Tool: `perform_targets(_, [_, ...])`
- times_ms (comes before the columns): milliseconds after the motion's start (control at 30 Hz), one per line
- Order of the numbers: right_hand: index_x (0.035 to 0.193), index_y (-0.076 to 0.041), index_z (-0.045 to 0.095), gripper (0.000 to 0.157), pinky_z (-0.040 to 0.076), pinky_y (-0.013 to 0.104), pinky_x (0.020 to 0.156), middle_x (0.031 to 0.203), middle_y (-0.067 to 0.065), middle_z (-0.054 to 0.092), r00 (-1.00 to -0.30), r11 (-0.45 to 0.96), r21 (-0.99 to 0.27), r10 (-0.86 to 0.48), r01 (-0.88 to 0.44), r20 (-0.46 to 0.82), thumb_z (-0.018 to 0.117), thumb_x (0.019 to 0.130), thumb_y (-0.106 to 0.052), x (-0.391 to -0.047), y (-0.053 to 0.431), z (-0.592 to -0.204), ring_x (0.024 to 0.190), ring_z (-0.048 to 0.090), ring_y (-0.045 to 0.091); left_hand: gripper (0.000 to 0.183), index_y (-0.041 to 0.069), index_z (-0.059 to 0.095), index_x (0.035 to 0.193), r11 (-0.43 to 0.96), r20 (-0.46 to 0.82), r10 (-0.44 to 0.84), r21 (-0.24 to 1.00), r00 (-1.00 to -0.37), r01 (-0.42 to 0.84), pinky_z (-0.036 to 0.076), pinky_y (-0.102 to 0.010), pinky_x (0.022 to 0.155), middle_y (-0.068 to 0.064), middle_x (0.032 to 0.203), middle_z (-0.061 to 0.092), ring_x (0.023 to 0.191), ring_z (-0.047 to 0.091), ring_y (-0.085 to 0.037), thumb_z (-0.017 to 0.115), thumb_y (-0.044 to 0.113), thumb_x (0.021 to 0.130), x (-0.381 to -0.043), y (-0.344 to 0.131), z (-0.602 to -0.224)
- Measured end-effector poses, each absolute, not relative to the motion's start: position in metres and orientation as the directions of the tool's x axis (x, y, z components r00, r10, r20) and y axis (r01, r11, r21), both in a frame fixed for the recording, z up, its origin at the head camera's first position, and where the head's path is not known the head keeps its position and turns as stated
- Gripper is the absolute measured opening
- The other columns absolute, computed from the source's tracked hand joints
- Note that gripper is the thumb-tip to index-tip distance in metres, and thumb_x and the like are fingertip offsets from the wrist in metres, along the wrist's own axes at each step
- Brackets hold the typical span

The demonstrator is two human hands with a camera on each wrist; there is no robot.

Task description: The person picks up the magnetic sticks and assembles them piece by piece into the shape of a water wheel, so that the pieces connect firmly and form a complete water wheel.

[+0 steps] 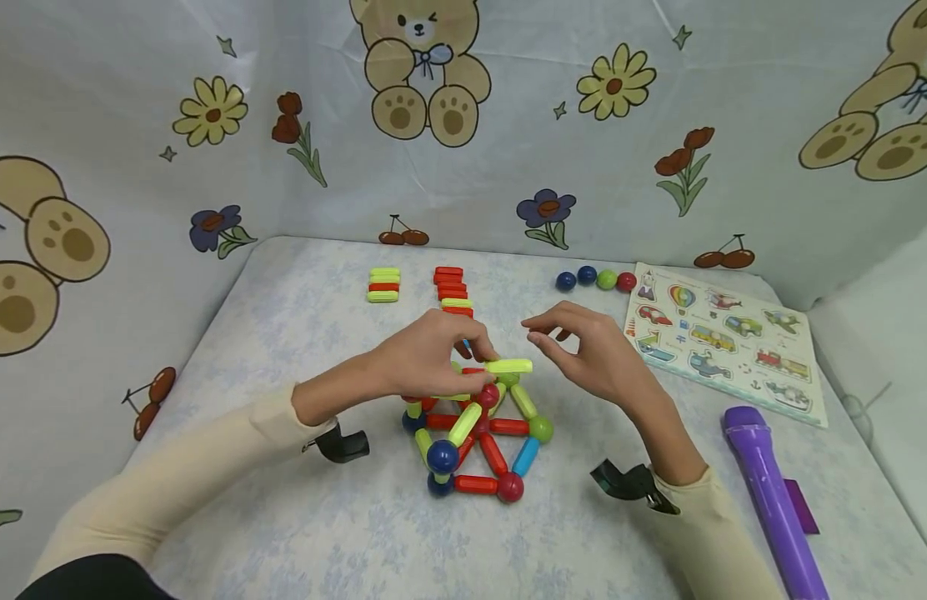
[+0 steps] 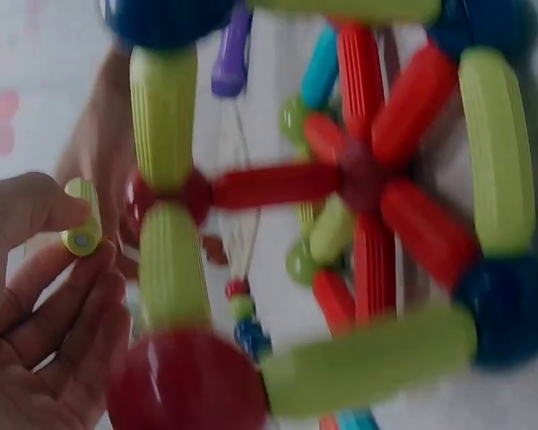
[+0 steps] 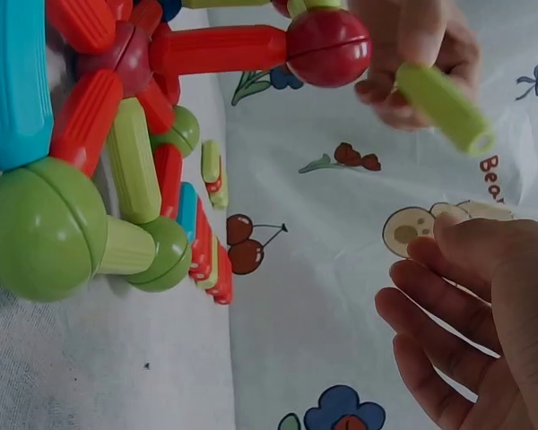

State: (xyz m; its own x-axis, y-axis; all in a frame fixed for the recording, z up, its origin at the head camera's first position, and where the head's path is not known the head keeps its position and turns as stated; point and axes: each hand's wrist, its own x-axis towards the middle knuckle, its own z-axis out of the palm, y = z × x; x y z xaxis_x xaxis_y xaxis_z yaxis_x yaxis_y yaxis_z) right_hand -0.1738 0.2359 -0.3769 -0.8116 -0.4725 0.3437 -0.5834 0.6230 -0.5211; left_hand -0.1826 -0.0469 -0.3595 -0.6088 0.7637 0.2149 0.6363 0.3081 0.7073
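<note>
My left hand (image 1: 433, 354) pinches a yellow-green magnetic rod (image 1: 512, 366) between thumb and fingers, above a structure of balls and rods (image 1: 493, 454). That rod (image 3: 444, 107) shows a free end pointing away from the fingers in the right wrist view. Empty, with fingers loosely bent, my right hand (image 1: 591, 354) hovers just right of the rod. Red, yellow-green and blue rods join dark blue, green and red balls in the structure, several rods meeting at a central red ball (image 2: 363, 175). My left hand hides part of its far left side in the head view.
Behind the structure lie a short stack of rods (image 1: 383, 285) and a longer row of mostly red rods (image 1: 450, 288). Several loose balls (image 1: 607, 280) sit beside a picture board (image 1: 726, 342). A purple microphone (image 1: 774, 500) lies at the right, partly over a purple flat piece (image 1: 801, 507).
</note>
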Motion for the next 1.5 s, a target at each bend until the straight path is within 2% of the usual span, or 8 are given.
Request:
perform_targets(233, [0.121, -0.012, 0.081, 0.02, 0.06, 0.033, 0.08, 0.11, 0.0, 0.078, -0.824, 0.63, -0.533, -0.46, -0.565, 0.33, 0.077, 0.101, -0.015, -0.181, 0.239, -0.383, 0.098, 0.071, 0.016, 0.012, 0.016, 0.081, 0.102, 0.44, 0.128, 0.768, 0.607, -0.628, 0.662, 0.049, -0.023, 0.065, 0.008, 0.097, 0.075, 0.081, 0.058, -0.01, 0.084, 0.021, 0.092, -0.162, -0.028, -0.363])
perform_targets(567, [0.122, -0.012, 0.08, 0.02, 0.063, 0.043, 0.084, 0.112, 0.0, 0.077, -0.844, 0.619, -0.585, -0.468, -0.524, 0.261, 0.075, 0.103, -0.017, -0.19, 0.239, -0.394, 0.102, 0.072, 0.018, 0.012, 0.013, 0.082, 0.103, 0.449, 0.111, 0.769, 0.606, -0.629, 0.656, 0.052, -0.023, 0.068, 0.004, 0.098, 0.078, 0.082, 0.058, -0.01, 0.083, 0.017, 0.092, -0.161, -0.023, -0.373])
perform_targets(733, [0.124, -0.007, 0.079, 0.022, 0.063, 0.045, 0.086, 0.114, 0.003, 0.078, -0.84, 0.606, -0.609, -0.503, -0.512, 0.206, 0.074, 0.104, -0.014, -0.209, 0.232, -0.409, 0.103, 0.073, 0.021, 0.012, 0.015, 0.081, 0.106, 0.473, 0.078, 0.765, 0.606, -0.64, 0.639, 0.052, -0.022, 0.069, 0.006, 0.098, 0.075, 0.084, 0.059, -0.009, 0.082, 0.018, 0.094, -0.159, -0.025, -0.372])
perform_targets(933, [0.127, -0.002, 0.076, 0.026, 0.062, 0.045, 0.091, 0.12, 0.009, 0.076, -0.775, 0.582, -0.589, -0.619, -0.561, 0.127, 0.074, 0.103, -0.011, -0.242, 0.205, -0.419, 0.108, 0.073, 0.025, 0.019, 0.015, 0.079, 0.113, 0.475, 0.083, 0.758, 0.608, -0.647, 0.636, 0.054, -0.025, 0.076, 0.005, 0.106, 0.076, 0.09, 0.061, -0.009, 0.083, 0.025, 0.096, -0.158, -0.031, -0.368])
perform_targets(1067, [0.127, -0.004, 0.077, 0.025, 0.062, 0.044, 0.094, 0.122, 0.011, 0.075, -0.729, 0.56, -0.589, -0.681, -0.582, 0.074, 0.074, 0.102, -0.009, -0.258, 0.185, -0.422, 0.111, 0.072, 0.025, 0.03, 0.015, 0.079, 0.12, 0.466, 0.097, 0.738, 0.642, -0.668, 0.609, 0.059, -0.034, 0.088, 0.006, 0.115, 0.077, 0.103, 0.068, -0.012, 0.085, 0.03, 0.096, -0.158, -0.044, -0.366])
perform_targets(1167, [0.126, -0.006, 0.078, 0.024, 0.062, 0.042, 0.094, 0.12, 0.008, 0.075, -0.686, 0.541, -0.594, -0.727, -0.595, 0.025, 0.074, 0.102, -0.007, -0.266, 0.173, -0.426, 0.11, 0.071, 0.023, 0.032, 0.015, 0.079, 0.121, 0.443, 0.12, 0.727, 0.67, -0.676, 0.595, 0.06, -0.039, 0.091, 0.006, 0.117, 0.077, 0.106, 0.069, -0.011, 0.085, 0.031, 0.095, -0.159, -0.056, -0.368])
perform_targets(1300, [0.124, -0.008, 0.079, 0.024, 0.062, 0.039, 0.093, 0.119, 0.006, 0.074, -0.636, 0.518, -0.585, -0.772, -0.624, -0.004, 0.077, 0.1, -0.007, -0.271, 0.165, -0.433, 0.107, 0.07, 0.022, 0.033, 0.015, 0.078, 0.121, 0.437, 0.138, 0.705, 0.688, -0.695, 0.58, 0.061, -0.034, 0.087, 0.007, 0.114, 0.077, 0.101, 0.067, -0.007, 0.086, 0.032, 0.094, -0.155, -0.073, -0.372])
perform_targets(1500, [0.121, -0.01, 0.081, 0.025, 0.062, 0.037, 0.092, 0.115, 0.005, 0.072, -0.615, 0.533, -0.534, -0.788, -0.657, -0.031, 0.083, 0.096, -0.01, -0.272, 0.158, -0.431, 0.104, 0.069, 0.022, 0.032, 0.019, 0.078, 0.119, 0.441, 0.163, 0.646, 0.718, -0.746, 0.539, 0.059, -0.029, 0.087, 0.014, 0.113, 0.075, 0.103, 0.067, -0.005, 0.09, 0.029, 0.091, -0.15, -0.099, -0.378])
